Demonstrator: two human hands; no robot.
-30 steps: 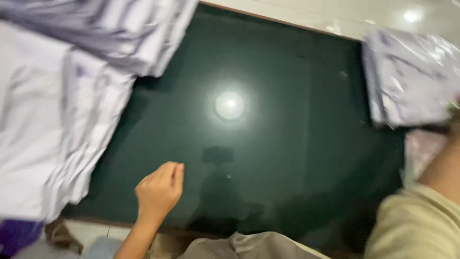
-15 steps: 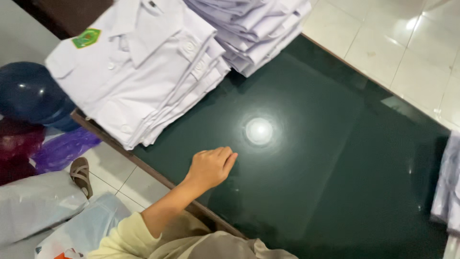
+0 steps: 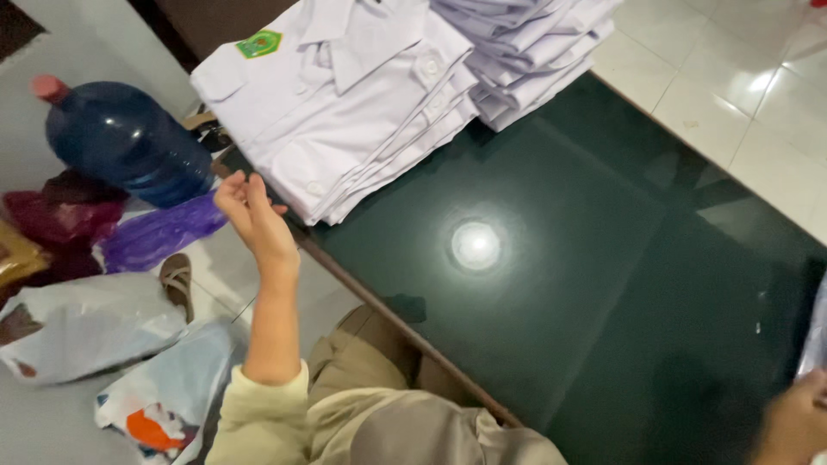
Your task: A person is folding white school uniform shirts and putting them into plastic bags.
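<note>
My left hand (image 3: 251,215) is raised beside the near corner of a stack of folded white shirts (image 3: 345,103) with a green badge on the pocket. Its fingers are loosely apart and nothing is in it. The stack lies at the left end of a dark green glass table (image 3: 551,284). A second pile of folded white shirts (image 3: 525,43) lies behind the first. My right hand (image 3: 792,422) shows only in part at the bottom right corner, against clear plastic wrapping (image 3: 814,340); its grip is cut off by the frame edge.
A big blue water bottle (image 3: 121,142) lies on the floor to the left. Purple and dark red bags (image 3: 155,232), white plastic bags (image 3: 86,327) and a sandal (image 3: 177,280) lie near it. Light floor tiles (image 3: 741,103) run beyond the table's far edge.
My left hand has lifted off the glass and gone left to the corner of the shirt stack. The view has swung left, bringing the water bottle and the bags into sight.
</note>
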